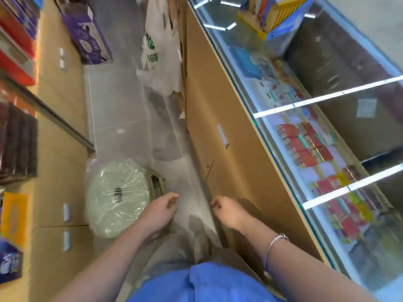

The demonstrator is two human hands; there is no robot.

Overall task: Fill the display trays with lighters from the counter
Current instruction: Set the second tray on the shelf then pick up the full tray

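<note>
Since both my left hand (162, 209) and right hand (226, 211) hang loosely curled and empty over the aisle floor (122, 110) beside the glass counter (283, 118), with no lighters or trays discernible in the blur, filling looks unstarted.

Small retail shop, seen from behind the sales counter. Long glass-topped display counter with tan wooden back (229, 118), stocked with rows of small red and yellow packets (305, 147) under glass. Purple printed cartons (87, 38) and boxed goods on tan shelving (58, 101) opposite. Narrow grey tiled aisle (122, 101) between.
</note>
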